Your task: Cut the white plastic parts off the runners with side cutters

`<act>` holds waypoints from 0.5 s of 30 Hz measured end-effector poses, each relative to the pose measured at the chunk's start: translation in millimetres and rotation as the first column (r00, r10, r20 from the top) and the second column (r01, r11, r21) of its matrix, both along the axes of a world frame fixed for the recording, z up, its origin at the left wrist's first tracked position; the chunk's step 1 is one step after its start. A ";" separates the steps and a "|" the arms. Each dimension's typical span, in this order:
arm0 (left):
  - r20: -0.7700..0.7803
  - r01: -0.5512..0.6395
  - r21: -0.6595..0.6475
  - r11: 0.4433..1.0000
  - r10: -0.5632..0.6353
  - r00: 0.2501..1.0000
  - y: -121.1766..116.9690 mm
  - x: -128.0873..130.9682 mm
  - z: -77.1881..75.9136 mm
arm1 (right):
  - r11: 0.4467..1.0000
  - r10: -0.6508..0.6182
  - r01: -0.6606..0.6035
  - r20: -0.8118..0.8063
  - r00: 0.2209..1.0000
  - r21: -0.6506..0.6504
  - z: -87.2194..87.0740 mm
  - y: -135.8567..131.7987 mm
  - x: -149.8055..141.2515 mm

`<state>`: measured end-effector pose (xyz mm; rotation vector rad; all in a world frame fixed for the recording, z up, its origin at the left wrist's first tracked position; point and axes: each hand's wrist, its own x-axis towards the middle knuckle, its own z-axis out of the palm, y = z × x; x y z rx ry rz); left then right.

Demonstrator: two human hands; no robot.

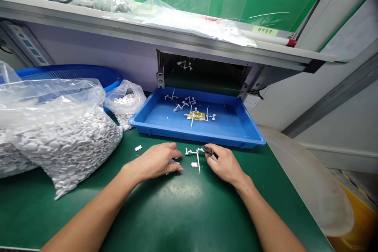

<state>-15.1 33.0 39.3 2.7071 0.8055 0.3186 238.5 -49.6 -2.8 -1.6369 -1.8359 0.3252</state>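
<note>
One white runner (192,152) between hands; left hand (153,161) hold unclear; right hand (226,164) fingers (214,149) pinch dark tool (208,150).

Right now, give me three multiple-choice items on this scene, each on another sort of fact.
1. Where is the blue tray?
A) On the overhead shelf
B) On the bench mat
C) On the floor

2. What colour is the mat?
A) Red
B) Grey
C) Green

3. What is the right hand doing?
A) Holding small dark cutters
B) Lying inside the tray
C) Resting on the bag

1 B: its base rests there.
2 C: the bench top shows green.
3 A: dark tips show in its grip.
</note>
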 end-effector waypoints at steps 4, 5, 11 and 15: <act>-0.032 -0.081 0.034 0.996 0.082 0.996 6.8 17.3 -1.2 | 0.997 -0.073 0.073 -0.016 0.997 -0.006 -8.7 3.6 -6.1; -0.041 -0.091 0.051 0.995 0.093 0.995 9.2 22.6 -3.4 | 0.997 -0.076 0.076 -0.017 0.997 0.002 -10.2 4.9 -7.2; 0.015 0.005 0.007 1.000 -0.005 1.000 20.2 45.0 -21.9 | 0.993 -0.114 0.114 -0.001 0.993 -0.001 -12.3 12.6 -11.0; 0.207 -0.014 -0.022 1.000 0.018 0.978 18.8 50.5 -29.3 | 0.979 -0.192 0.173 -0.210 0.959 -0.107 -9.0 13.1 -7.6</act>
